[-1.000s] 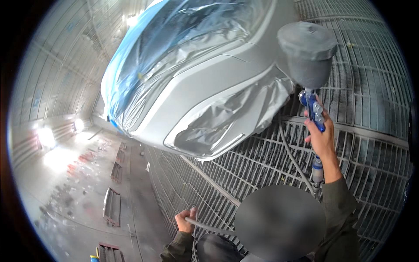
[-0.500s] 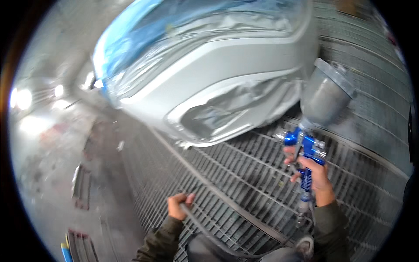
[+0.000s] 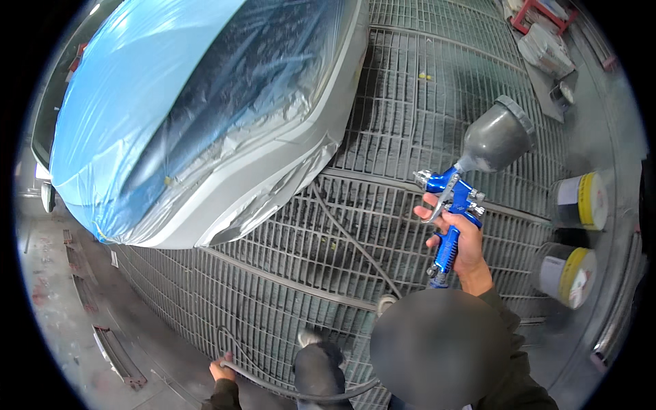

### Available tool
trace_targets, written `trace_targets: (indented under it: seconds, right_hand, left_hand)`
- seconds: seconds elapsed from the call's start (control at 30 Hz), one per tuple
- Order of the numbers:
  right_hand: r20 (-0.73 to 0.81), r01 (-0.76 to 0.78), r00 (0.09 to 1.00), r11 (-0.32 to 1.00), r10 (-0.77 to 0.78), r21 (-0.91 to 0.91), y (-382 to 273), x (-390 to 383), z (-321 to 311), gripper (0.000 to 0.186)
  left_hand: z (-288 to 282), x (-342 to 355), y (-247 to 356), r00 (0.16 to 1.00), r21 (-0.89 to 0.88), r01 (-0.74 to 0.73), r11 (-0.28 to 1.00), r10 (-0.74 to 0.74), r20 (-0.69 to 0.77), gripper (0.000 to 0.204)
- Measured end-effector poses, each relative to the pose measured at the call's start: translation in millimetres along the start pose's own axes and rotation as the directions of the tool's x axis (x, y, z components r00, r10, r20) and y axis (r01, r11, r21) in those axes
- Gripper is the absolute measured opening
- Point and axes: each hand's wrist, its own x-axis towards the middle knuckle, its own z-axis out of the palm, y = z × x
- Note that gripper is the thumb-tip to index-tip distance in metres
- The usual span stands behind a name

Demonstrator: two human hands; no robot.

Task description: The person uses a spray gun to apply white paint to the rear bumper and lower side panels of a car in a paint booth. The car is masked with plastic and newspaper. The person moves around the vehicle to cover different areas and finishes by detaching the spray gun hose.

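Note:
In my right hand (image 3: 468,249) is a blue spray gun (image 3: 447,249) with a grey cup (image 3: 497,137) on top. The fingers wrap its handle and trigger, and the nozzle points left. My left hand (image 3: 221,367), low on the left, is closed around a grey hose (image 3: 287,392) that runs right across my legs. Ahead on the left stands a car whose pale bumper (image 3: 273,184) is bare, while blue-tinted plastic film (image 3: 147,89) covers its hood and front. The gun is apart from the bumper. A blurred grey round patch hides part of my right arm.
Metal floor grating (image 3: 424,102) spreads under me, with a thin dark line (image 3: 352,236) lying across it. Two yellow-banded buckets (image 3: 586,199) stand at the right. Beyond them are a plastic-wrapped bundle (image 3: 547,51) and a red stand (image 3: 543,15). A metal bracket (image 3: 117,355) lies at lower left.
The view has swung, so the car sits farther left and the buckets have come into sight. My left hand is lower and farther left with the hose. The right hand still grips the gun.

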Motion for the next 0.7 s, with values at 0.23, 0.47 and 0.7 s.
trace_targets:
  seconds: [0.23,0.47,0.7]
  right_hand:
    - [-0.106,0.063,0.991,0.979,-0.085,-0.194,-139,39,36,0.041]
    - [0.118,0.071,0.992,0.950,-0.036,-0.305,-216,132,45,0.035]
    - [0.270,0.174,0.963,0.806,-0.019,-0.566,-269,211,1,0.043]
  left_hand:
    - [10,-163,60,0.804,0.134,0.570,0.811,-0.584,0.114,0.048]
    - [98,-259,219,0.407,-0.094,0.907,0.410,-0.796,0.448,0.068]
    - [123,-254,410,0.064,-0.242,0.945,-0.221,-0.602,0.796,0.054]
